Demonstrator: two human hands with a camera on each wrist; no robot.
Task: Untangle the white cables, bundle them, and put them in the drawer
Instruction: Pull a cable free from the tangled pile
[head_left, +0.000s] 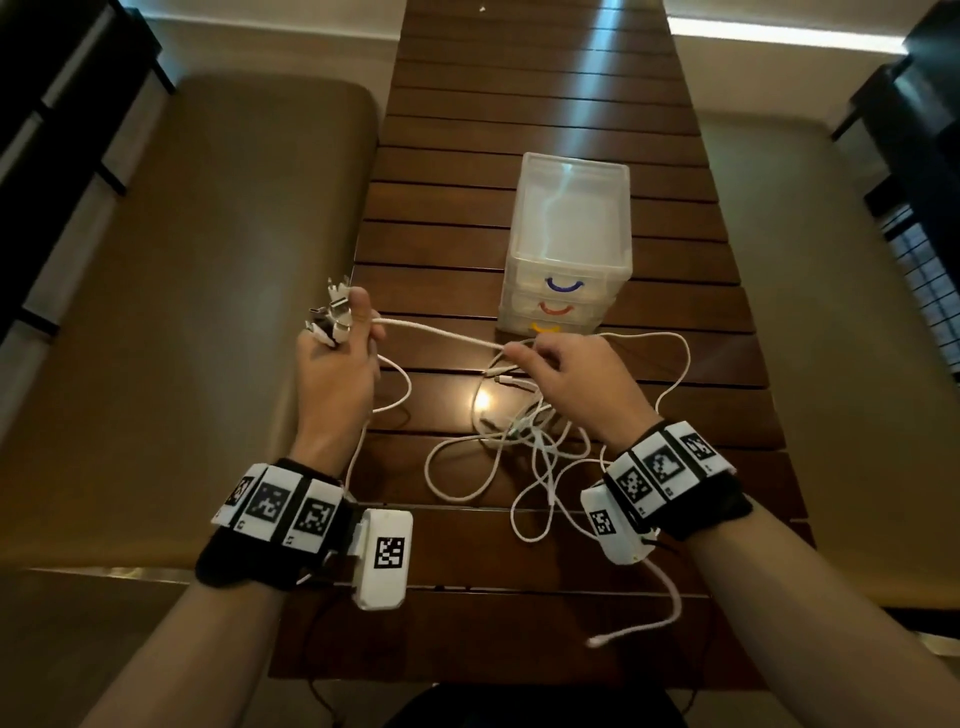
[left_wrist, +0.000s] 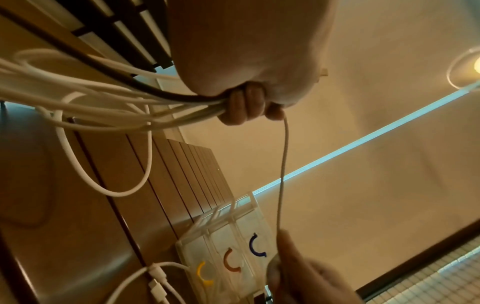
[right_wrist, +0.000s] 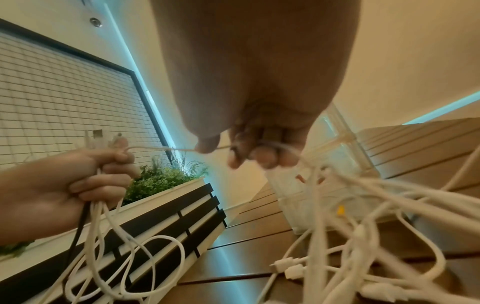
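Observation:
My left hand (head_left: 337, 348) grips a bunch of white cables by their plug ends (head_left: 332, 312), which stick up above its fist; a dark cable (left_wrist: 109, 80) runs in the same bunch. My right hand (head_left: 550, 358) pinches one white cable (head_left: 441, 332) stretched taut between both hands. Below the right hand a tangle of white cables (head_left: 540, 441) lies on the wooden table (head_left: 545, 104). The clear three-drawer box (head_left: 569, 244), with blue, orange and yellow handles, stands just beyond the hands, its drawers closed. In the right wrist view the left hand (right_wrist: 98, 176) holds hanging loops.
Tan cushioned benches (head_left: 208, 312) flank the slatted table on both sides. One loose cable end (head_left: 597, 642) lies near the table's front edge. A planter with green plants (right_wrist: 161, 179) stands behind the left bench. Dark window frames sit at the far corners.

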